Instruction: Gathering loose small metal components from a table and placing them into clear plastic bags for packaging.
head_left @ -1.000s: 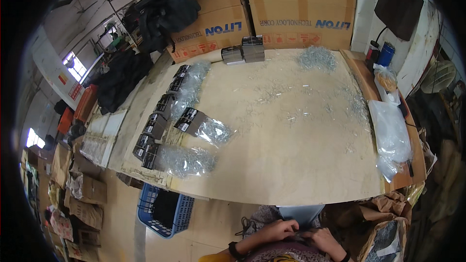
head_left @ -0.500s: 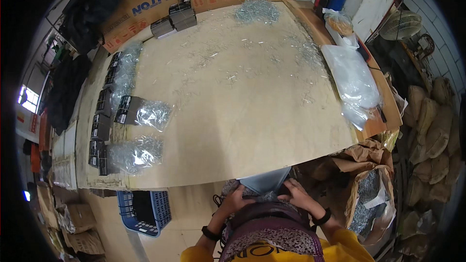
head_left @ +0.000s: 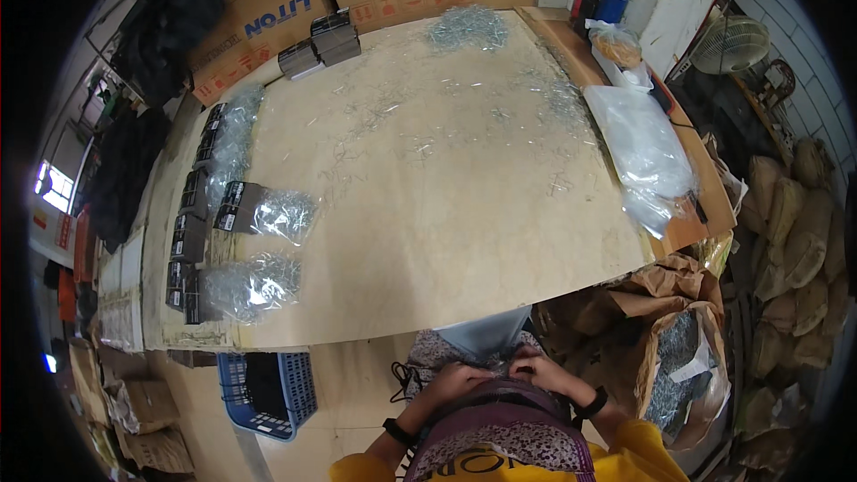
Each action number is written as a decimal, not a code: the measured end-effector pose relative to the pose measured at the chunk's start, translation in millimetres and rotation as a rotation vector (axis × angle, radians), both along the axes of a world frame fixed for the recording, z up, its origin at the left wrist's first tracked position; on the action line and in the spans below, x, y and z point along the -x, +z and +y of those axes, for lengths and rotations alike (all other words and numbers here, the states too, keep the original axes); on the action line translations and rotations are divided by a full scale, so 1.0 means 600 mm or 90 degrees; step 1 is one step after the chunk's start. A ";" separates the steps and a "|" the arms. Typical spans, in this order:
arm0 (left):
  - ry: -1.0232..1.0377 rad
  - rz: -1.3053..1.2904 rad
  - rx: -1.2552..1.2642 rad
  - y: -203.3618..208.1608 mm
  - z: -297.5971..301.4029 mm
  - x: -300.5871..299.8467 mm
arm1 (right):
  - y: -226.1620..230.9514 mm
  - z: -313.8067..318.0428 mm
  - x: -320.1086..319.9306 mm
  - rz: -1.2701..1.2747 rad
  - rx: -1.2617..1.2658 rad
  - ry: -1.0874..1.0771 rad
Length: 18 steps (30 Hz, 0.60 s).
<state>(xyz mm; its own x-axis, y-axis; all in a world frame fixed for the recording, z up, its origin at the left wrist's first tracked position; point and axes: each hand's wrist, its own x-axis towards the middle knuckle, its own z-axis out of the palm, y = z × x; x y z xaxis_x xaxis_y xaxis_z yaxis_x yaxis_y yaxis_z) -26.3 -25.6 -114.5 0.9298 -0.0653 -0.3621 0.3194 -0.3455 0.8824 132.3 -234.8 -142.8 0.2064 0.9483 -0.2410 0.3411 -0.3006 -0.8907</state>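
Observation:
A pale blue-grey tray or scoop (head_left: 486,332) sits in front of my body, partly tucked below the table's near edge. Both hands are at its near end, close together over my lap. My left hand (head_left: 460,381) reaches in from the left, its fingers drawn together at small thin metal pieces. Beside it, my right hand (head_left: 538,369) is curled, thumb and fingers pinched. Whatever lies between the fingers is too small to make out. On the wooden table (head_left: 428,241), thin shiny metal pins (head_left: 466,29) form a pile at the far side, with more scattered nearer.
Clear bags of pins (head_left: 250,287) with dark card headers line the table's left side. Empty-looking plastic bags (head_left: 641,138) lie along the right. A blue basket (head_left: 268,397) is on the floor at left; an open paper sack of metal pieces (head_left: 674,375) stands at right.
My hands have come closer together at the tray's near end, and the fingers, spread before, have drawn in. The view has shifted slightly.

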 end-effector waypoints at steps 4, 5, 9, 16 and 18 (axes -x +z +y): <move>0.023 -0.002 0.042 0.017 0.002 -0.005 | 0.063 0.003 0.005 -0.029 -0.026 -0.025; 0.021 -0.003 0.041 0.020 0.000 -0.007 | 0.087 0.008 0.003 -0.071 -0.044 -0.042; 0.124 -0.003 0.252 0.031 -0.006 -0.008 | 0.185 0.043 0.005 -0.210 -0.067 -0.009; 0.257 -0.089 0.428 0.107 0.014 -0.023 | 0.247 0.080 0.003 -0.094 -0.292 -0.170; 0.273 -0.061 0.419 0.131 0.024 -0.024 | 0.257 0.087 -0.006 -0.111 -0.289 -0.236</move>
